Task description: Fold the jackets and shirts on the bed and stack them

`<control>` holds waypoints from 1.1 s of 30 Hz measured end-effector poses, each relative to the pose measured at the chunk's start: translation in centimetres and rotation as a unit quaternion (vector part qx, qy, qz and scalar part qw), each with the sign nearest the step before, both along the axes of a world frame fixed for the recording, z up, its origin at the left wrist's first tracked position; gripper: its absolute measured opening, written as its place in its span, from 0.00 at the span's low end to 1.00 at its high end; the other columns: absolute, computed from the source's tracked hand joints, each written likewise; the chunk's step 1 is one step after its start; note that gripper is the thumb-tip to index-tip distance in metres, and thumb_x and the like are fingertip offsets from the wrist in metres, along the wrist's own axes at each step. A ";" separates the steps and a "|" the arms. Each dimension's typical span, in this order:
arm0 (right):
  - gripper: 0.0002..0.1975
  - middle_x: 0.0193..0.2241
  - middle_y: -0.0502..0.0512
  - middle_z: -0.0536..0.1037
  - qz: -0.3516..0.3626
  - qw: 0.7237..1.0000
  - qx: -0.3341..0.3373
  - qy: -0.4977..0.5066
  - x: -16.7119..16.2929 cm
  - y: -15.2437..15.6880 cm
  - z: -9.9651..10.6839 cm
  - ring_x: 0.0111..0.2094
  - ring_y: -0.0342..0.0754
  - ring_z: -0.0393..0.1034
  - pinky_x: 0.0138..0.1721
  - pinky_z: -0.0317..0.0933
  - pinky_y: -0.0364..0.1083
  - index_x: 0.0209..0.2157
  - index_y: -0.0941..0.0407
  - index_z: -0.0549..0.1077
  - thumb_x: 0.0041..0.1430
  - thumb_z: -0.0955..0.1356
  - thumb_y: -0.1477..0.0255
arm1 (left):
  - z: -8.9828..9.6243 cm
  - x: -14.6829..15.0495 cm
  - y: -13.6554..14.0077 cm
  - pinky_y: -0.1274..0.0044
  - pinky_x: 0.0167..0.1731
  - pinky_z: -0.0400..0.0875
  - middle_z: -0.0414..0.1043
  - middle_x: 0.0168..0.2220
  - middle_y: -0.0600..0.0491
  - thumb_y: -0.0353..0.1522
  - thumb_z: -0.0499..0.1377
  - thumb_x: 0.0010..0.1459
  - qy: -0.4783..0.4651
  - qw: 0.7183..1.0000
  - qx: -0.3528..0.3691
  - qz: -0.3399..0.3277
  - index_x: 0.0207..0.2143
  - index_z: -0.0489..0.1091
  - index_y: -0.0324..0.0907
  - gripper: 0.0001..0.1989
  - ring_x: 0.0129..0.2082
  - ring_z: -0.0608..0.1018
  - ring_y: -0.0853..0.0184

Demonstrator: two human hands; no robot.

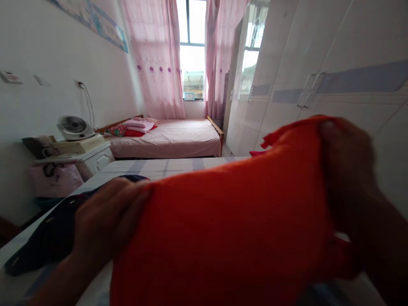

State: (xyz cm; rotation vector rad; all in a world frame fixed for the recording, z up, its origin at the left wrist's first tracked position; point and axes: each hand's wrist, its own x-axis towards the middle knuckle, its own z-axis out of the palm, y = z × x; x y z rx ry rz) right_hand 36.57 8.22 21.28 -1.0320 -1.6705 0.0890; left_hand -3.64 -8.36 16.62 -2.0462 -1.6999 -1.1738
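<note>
A: Item?
B: Orange cloth (229, 221), lower centre of frame; left hand (108, 214) and right hand (350, 157) each closed on an upper corner.
A: Progress?
B: Upper edge spread; neither corner released yet. Lower edge out of frame.

1 head view, facing window (192, 57), cloth (229, 216) seemingly close.

Past the left hand (106, 214), a fan (75, 126) sits on a box (76, 146) atop a white nightstand (99, 160), with a pink bag (55, 180) beside it. Ahead, beyond both hands, a bed (188, 138) stands before pink curtains (151, 55) and a window (192, 55). Beyond the right hand (349, 157) rises a white wardrobe (283, 117).
</note>
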 end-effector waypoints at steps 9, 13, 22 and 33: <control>0.25 0.55 0.64 0.64 -0.022 0.991 -0.084 -0.098 -5.7 4.6 -3.5 0.52 0.54 0.64 0.50 0.61 0.54 0.56 0.61 0.60 0.57 0.62 0.66 | -4.0 -6.3 8.1 0.66 0.56 0.58 0.65 0.52 0.42 0.43 0.41 0.61 0.063 0.984 -0.089 0.144 0.53 0.60 0.31 0.28 0.55 0.65 0.54; 0.24 0.54 0.64 0.65 -0.078 0.973 -0.106 -0.188 -0.4 -0.3 -10.9 0.55 0.56 0.60 0.57 0.53 0.57 0.53 0.61 0.62 0.59 0.59 0.63 | -11.2 -8.3 3.5 0.64 0.56 0.59 0.61 0.56 0.43 0.48 0.46 0.57 -0.006 0.981 -0.160 0.111 0.53 0.62 0.38 0.28 0.56 0.66 0.55; 0.29 0.51 0.60 0.68 -0.031 0.943 -0.037 -0.328 -0.7 -10.0 -16.7 0.51 0.57 0.64 0.49 0.61 0.56 0.56 0.53 0.59 0.53 0.67 0.62 | -13.5 -6.0 -1.1 0.62 0.53 0.63 0.67 0.55 0.47 0.45 0.61 0.45 0.103 0.959 -0.257 0.065 0.57 0.60 0.46 0.35 0.53 0.70 0.52; 0.14 0.40 0.56 0.76 0.074 0.971 -0.214 -0.080 -1.2 -5.3 -10.3 0.40 0.54 0.71 0.42 0.65 0.51 0.39 0.54 0.71 0.56 0.58 0.67 | -7.1 -2.7 -2.2 0.78 0.33 0.74 0.77 0.41 0.51 0.37 0.58 0.51 0.139 0.977 -0.140 -0.079 0.45 0.72 0.51 0.18 0.37 0.79 0.61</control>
